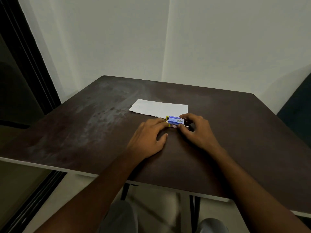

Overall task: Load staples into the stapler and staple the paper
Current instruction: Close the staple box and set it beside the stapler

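A small blue staple box (175, 120) lies on the dark brown table (101, 125), just in front of a folded white paper (159, 107). Yellow parts (167, 117) show at the box's left end; I take them for the stapler, mostly hidden. My right hand (196, 130) curls over the right end of the box, thumb in front and fingers on top. My left hand (149, 137) rests palm down on the table, its fingertips touching the left end by the yellow part.
The table sits in a corner of pale walls. Its near edge (94, 174) runs across below my forearms. A dark door frame (28, 64) stands at the left and a dark chair back (296, 111) at the right.
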